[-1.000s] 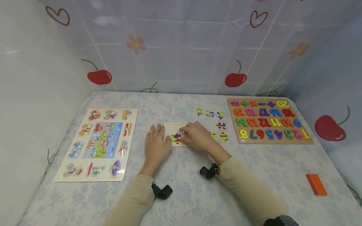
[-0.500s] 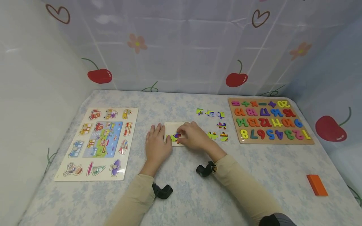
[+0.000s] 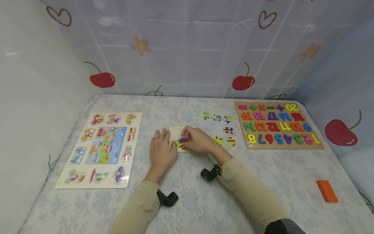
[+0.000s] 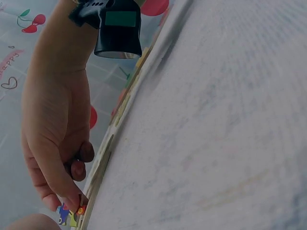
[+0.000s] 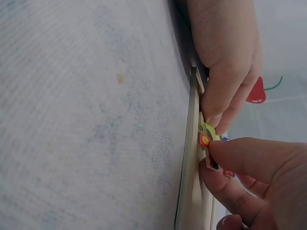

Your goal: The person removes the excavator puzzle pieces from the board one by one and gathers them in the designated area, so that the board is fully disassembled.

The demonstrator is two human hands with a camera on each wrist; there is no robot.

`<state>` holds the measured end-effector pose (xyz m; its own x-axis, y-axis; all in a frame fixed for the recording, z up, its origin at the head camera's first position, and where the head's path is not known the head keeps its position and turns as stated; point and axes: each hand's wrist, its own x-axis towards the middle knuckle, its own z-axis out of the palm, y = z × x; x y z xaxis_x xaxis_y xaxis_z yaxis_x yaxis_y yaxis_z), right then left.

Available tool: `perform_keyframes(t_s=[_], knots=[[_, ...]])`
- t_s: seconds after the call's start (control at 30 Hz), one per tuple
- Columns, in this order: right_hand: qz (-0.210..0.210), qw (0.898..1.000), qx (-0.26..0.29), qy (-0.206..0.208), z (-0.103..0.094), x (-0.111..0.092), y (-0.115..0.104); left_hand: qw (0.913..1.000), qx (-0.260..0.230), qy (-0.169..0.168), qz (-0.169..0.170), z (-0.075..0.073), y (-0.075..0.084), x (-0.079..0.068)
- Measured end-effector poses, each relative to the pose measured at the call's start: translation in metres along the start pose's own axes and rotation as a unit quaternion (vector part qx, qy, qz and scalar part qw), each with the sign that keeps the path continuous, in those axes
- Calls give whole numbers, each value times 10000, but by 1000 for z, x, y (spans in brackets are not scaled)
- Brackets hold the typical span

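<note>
A small pale wooden puzzle tray [image 3: 176, 130] lies in the middle of the table in the head view, with colourful jigsaw pieces [image 3: 178, 143] at its near left corner. My right hand [image 3: 198, 140] is over the tray. Thumb and finger pinch a jigsaw piece [image 5: 205, 140] with a red and yellow spot, standing tilted at the tray's near edge in the right wrist view. My left hand [image 3: 163, 150] lies flat, fingers stretched forward, along the tray's left side; its thumb reaches the tray corner. The right hand's palm side and the pinched piece also show in the left wrist view.
Several loose jigsaw pieces [image 3: 228, 130] lie right of the tray. A number board [image 3: 243, 143] stands at the right, a vehicle picture puzzle board [image 3: 62, 182] at the left. An orange block [image 3: 327, 191] rests near the right front. A printed curtain [image 3: 187, 58] closes the back.
My right hand has shifted slightly left over the tray and its wrist has turned, with thumb and finger at the pieces near the corner. My left hand has stayed in place.
</note>
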<state>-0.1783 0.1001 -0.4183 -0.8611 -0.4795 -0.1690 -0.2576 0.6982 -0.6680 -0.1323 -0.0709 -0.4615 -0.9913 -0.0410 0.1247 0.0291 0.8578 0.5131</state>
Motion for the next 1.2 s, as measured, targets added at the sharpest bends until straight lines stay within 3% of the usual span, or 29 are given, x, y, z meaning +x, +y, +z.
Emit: perform_keyframes(t_s=[0.17, 0.37, 0.57, 0.73, 0.93, 1.2], knots=[[44, 9986, 498, -147, -3, -6, 1, 10000, -3, -53, -46, 0, 0, 0], [249, 9966, 639, 449, -19, -16, 15, 9999, -24, -119, -110, 0, 0, -1], [909, 9894, 295, 1098, -49, -29, 41, 9999, -102, -105, -70, 0, 1, -2], [1300, 9836, 27, 1253, -68, -36, 65, 9999, -87, -73, -21, 1, 0, -2], [1475, 9818, -52, 1197, -73, -35, 79, 9999, -72, -87, -41, 1, -1, -2], [1632, 9757, -605, 1328, -69, -33, 82, 9999, -59, -132, -78, 0, 1, -2]])
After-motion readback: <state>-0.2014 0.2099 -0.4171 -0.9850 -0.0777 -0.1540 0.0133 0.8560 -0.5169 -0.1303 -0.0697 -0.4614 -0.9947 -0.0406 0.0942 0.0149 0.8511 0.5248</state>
